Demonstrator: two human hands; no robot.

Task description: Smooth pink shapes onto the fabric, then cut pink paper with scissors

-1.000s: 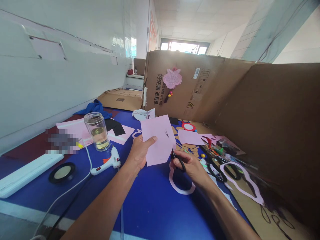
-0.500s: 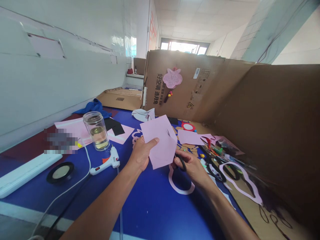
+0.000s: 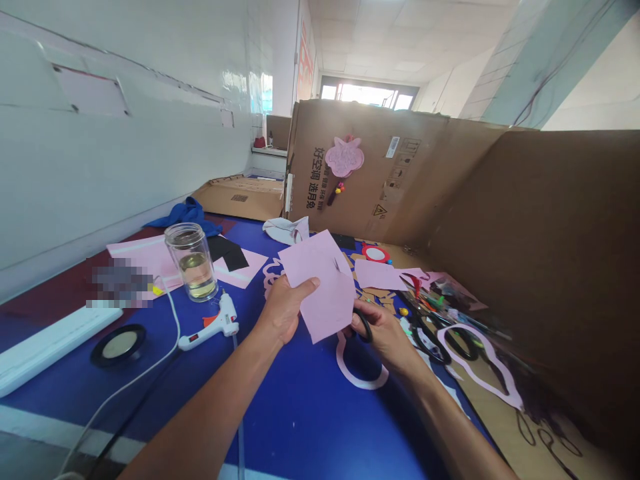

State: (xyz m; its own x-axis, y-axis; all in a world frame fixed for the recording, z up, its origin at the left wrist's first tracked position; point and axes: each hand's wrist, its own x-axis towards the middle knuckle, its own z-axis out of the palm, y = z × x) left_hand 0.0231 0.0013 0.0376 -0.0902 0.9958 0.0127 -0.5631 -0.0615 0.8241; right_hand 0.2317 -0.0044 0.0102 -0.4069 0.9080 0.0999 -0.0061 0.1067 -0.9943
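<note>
My left hand (image 3: 284, 308) pinches a pink paper sheet (image 3: 320, 280) by its lower left edge and holds it up above the blue table (image 3: 310, 413). My right hand (image 3: 383, 333) grips black-handled scissors (image 3: 364, 327); their blades are hidden behind the sheet's lower right side. A short cut shows near the sheet's upper right. A white paper outline (image 3: 357, 370) lies on the table just below my right hand.
A glass jar of yellowish liquid (image 3: 193, 262), a white glue gun (image 3: 213, 325) with its cord, a round black lid (image 3: 117, 345) and a white strip lie to the left. Pink cut-outs (image 3: 487, 367), another pair of scissors (image 3: 440, 337) and scraps lie right. Cardboard walls (image 3: 540, 233) close the back and right.
The pink sheet has turned a little clockwise and dropped slightly in my left hand. My right hand with the scissors has stayed at the sheet's lower right edge.
</note>
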